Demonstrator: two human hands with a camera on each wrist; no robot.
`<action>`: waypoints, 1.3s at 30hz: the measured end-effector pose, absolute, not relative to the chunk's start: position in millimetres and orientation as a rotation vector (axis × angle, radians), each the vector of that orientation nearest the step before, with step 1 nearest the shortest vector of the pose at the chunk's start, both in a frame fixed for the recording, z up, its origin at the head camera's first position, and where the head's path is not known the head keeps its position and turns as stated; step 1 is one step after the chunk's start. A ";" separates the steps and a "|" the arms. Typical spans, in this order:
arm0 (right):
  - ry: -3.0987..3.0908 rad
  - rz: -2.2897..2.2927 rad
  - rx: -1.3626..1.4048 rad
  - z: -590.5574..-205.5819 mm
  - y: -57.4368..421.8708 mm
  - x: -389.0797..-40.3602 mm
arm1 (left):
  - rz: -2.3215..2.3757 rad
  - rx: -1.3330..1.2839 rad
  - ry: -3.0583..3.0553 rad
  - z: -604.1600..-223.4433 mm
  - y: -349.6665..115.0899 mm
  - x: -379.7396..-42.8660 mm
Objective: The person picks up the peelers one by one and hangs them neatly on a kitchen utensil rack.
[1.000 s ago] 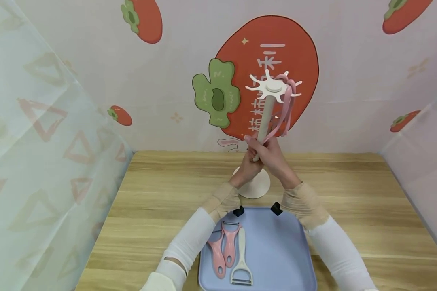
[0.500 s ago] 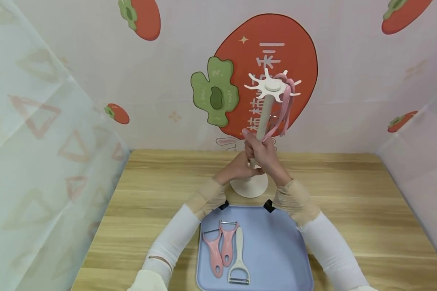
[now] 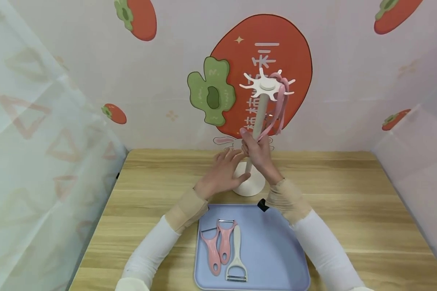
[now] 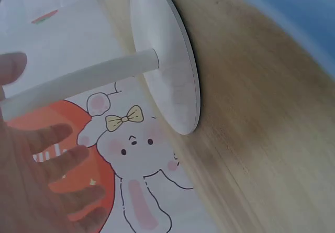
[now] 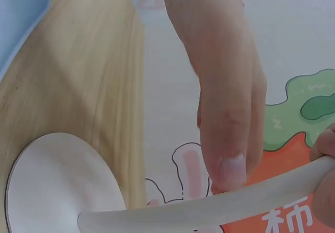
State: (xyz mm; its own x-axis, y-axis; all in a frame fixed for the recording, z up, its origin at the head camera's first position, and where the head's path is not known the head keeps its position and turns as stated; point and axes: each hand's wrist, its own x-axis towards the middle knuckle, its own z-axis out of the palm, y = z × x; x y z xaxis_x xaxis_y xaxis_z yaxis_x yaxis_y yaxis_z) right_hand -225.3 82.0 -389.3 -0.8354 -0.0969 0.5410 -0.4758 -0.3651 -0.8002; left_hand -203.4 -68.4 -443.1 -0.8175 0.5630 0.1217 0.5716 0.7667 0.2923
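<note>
A white stand has a round base (image 3: 253,186), a slim pole (image 3: 260,115) and a top ring of prongs (image 3: 261,84). My right hand (image 3: 259,153) grips the pole at mid-height, its fingers (image 5: 325,145) showing at the right wrist view's edge. My left hand (image 3: 221,171) is just left of the pole, fingers spread and thumb toward it; whether it touches the pole is unclear. From the prongs hangs a pink, strap-like item (image 3: 281,106) with a small shiny part; its kind cannot be told.
In front of the stand, a blue tray (image 3: 273,258) holds two pink peelers (image 3: 213,252) and a white peeler (image 3: 236,252). The wooden table (image 3: 335,226) meets a persimmon-printed backdrop (image 3: 156,81) behind, with side panels left and right.
My left hand has let go of the pole and moved left, its fingers now spread. My right hand still grips the pole, and the stand stays put.
</note>
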 end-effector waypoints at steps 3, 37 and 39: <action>-1.652 2.260 0.745 -389.5 83.1 -225.1 | -0.465 -0.902 -2.894 -442.3 -74.6 -192.0; -1.698 2.232 0.702 -390.1 85.3 -225.4 | -0.329 -1.091 -2.870 -446.3 -140.7 -42.6; -1.701 2.238 0.705 -389.8 83.8 -224.8 | -0.287 -1.218 -2.827 -447.8 -145.6 -39.0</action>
